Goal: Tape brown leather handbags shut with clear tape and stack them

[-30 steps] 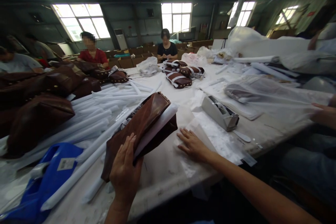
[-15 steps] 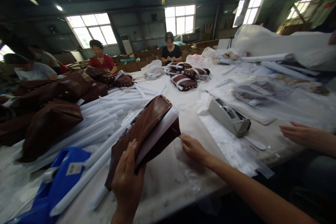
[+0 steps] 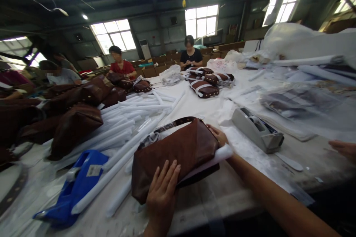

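Observation:
A brown leather handbag [image 3: 172, 148] with a studded strap [image 3: 182, 121] is tilted over the table in front of me. My left hand [image 3: 164, 183] holds its lower front side, fingers laid along the leather and thumb out of sight. At the bag's right end, my right hand [image 3: 218, 136] grips the upper corner, its fingertips partly hidden behind it. A white paper roll [image 3: 224, 152] lies along the bag's lower edge and sticks out to the right, beneath my right wrist. Clear plastic wrapping [image 3: 151, 139] covers part of the strap.
White paper rolls [image 3: 119, 129] and a pile of brown bags [image 3: 75, 126] lie left, near a blue tool [image 3: 75, 189]. Right stands a grey tape dispenser [image 3: 257, 129]. Wrapped bags [image 3: 204, 87] lie farther back. Another person's hand [image 3: 343, 148] shows at right; co-workers sit across.
The bag has turned flatter, its broad side now facing me. My right hand has moved up from the lower corner to the bag's right end. The view has swung left.

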Motion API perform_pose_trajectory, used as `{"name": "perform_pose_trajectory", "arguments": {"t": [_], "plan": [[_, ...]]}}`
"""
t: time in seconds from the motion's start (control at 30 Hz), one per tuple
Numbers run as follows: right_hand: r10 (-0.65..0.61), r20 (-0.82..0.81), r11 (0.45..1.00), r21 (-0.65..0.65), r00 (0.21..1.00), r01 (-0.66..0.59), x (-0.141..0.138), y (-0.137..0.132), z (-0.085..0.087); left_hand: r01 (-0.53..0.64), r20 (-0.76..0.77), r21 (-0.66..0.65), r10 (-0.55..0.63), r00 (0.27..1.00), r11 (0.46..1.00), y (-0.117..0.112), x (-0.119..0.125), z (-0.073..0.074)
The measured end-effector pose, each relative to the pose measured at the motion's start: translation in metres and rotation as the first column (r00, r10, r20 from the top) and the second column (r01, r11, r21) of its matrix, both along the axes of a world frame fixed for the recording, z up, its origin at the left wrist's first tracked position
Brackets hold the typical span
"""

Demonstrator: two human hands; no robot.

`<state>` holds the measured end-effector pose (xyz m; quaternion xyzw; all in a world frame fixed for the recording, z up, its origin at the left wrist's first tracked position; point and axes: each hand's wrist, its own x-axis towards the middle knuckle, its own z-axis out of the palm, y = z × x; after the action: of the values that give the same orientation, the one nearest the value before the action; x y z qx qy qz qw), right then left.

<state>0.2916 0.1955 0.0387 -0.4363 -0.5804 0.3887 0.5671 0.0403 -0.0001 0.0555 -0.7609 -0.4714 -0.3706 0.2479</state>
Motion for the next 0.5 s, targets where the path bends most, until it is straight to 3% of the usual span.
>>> {"name": "perform_pose_trajectory", "arguments": {"t": [0.1, 0.2, 0.23, 0.3, 0.37, 0.4, 0.5], "plan": [[-0.106, -0.013, 0.994, 0.038, 0.994, 0.106, 0.020, 0.003, 0.026, 0.030, -0.047, 0.009, -0.030, 0.998, 1.000, -0.003, 0.013, -0.015], [-0.084, 0.301, 0.977, 0.213, 0.950, 0.020, 0.018, 0.000, 0.056, 0.039, -0.057, -0.005, -0.039, 0.998, 0.999, -0.002, 0.022, -0.027], [-0.073, 0.490, 0.970, 0.237, 0.869, -0.052, 0.012, 0.001, 0.064, 0.034, -0.047, -0.007, -0.034, 0.998, 0.999, -0.002, 0.024, -0.030], [-0.028, 0.811, 0.971, 0.160, 0.584, -0.176, -0.004, 0.005, 0.074, 0.019, -0.033, 0.005, -0.019, 0.999, 1.000, 0.000, 0.025, -0.034], [0.046, 0.947, 0.980, 0.019, 0.319, -0.197, -0.024, 0.014, 0.076, 0.015, -0.053, 0.016, -0.014, 0.999, 1.000, 0.001, 0.024, -0.036], [0.083, 0.967, 0.982, -0.039, 0.241, -0.182, -0.034, 0.021, 0.075, 0.012, -0.069, 0.015, -0.011, 0.998, 1.000, 0.001, 0.024, -0.036], [0.142, 0.978, 0.987, -0.129, 0.152, -0.092, -0.062, 0.041, 0.069, -0.005, -0.100, 0.008, 0.006, 0.995, 1.000, 0.002, 0.023, -0.037]]}}
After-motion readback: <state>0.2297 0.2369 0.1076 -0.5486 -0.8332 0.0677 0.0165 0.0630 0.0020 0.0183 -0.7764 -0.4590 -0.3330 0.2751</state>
